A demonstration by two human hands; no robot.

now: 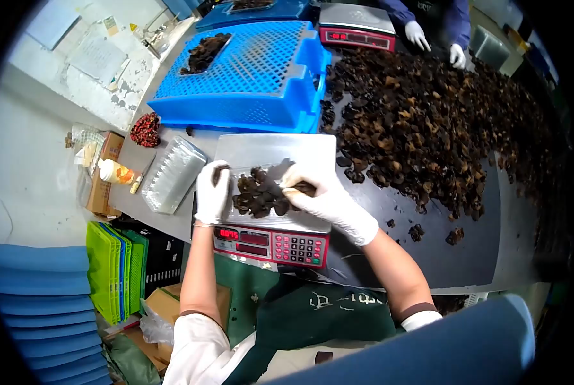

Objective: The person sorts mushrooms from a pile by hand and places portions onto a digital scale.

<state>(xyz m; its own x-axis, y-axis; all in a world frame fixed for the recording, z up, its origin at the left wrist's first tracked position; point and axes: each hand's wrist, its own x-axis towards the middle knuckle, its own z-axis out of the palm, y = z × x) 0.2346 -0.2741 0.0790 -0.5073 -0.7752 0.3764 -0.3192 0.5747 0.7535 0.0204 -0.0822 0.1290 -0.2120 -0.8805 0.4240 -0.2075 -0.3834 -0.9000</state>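
Observation:
A scale (280,146) with a red front stands before me, its display lit with red digits. On its steel plate lies a clear plastic tray (235,215) holding a heap of dried black fungus (259,196). My left hand (212,196), in a white glove, is at the tray's left side, its fingers closed around a dark piece of fungus (219,173). At the right side of the heap, my gloved right hand (322,200) has its fingers bent together, with dark fungus (305,187) showing between fingers and palm. Its fingertips are partly hidden.
A large pile of black fungus (415,128) covers the table's right side. Behind the scale sits an upturned blue crate (235,64) bearing a filled tray. Stacked clear trays (173,174) and a bottle (115,171) stand left. Across the table, a co-worker's gloved hands (417,35) are beside another scale (357,29).

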